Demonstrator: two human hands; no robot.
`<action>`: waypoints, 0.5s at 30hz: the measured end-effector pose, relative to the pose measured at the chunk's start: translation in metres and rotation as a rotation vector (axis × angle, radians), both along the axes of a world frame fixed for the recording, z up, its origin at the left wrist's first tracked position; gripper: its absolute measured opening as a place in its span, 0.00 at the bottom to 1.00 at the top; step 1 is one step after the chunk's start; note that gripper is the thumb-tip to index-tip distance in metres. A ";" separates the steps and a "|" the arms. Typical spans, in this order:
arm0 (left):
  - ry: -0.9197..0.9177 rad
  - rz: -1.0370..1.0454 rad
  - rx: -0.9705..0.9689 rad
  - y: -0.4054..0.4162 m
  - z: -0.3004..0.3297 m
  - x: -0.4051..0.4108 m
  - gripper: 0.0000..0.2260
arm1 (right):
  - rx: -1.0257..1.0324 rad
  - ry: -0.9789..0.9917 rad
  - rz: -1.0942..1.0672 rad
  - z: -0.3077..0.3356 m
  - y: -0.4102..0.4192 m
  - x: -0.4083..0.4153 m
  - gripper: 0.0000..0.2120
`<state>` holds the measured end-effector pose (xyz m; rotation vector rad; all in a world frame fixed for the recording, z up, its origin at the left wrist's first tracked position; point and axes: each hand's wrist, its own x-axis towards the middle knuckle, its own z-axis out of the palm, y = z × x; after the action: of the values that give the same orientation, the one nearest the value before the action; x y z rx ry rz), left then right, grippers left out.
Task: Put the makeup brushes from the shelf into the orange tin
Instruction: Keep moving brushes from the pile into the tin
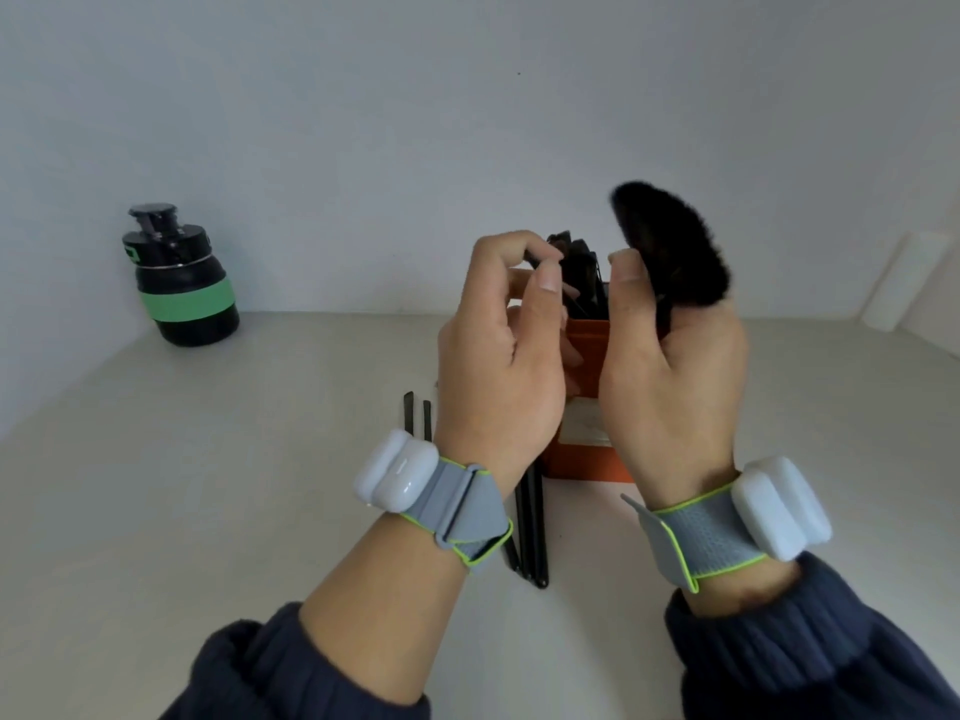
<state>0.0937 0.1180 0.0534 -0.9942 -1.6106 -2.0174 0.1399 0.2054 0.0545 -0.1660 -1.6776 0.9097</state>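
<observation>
Nearest, at 6 o'clock, loose black brush handles (530, 522) lying on the shelf (208, 485), partly under the left wrist. Above, left hand (501, 366) pinching a thin brush handle (540, 258); right hand (670, 387) curled round a big fluffy brush (670, 241). Between both, orange tin (587, 459) with brushes inside. Far at 10 o'clock, black-and-green bottle (179, 278).
</observation>
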 end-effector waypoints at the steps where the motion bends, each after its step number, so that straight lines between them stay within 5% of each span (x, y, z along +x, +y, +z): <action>1: 0.011 0.011 -0.004 0.000 0.000 0.000 0.07 | 0.003 -0.007 -0.009 0.000 -0.001 0.000 0.14; 15: 0.044 0.091 -0.156 0.004 -0.006 -0.001 0.06 | 0.148 -0.169 -0.093 0.002 -0.010 0.008 0.23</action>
<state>0.0922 0.1222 0.0476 -0.9930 -1.7779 -1.8216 0.1477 0.1958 0.0563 -0.2236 -1.8711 0.7154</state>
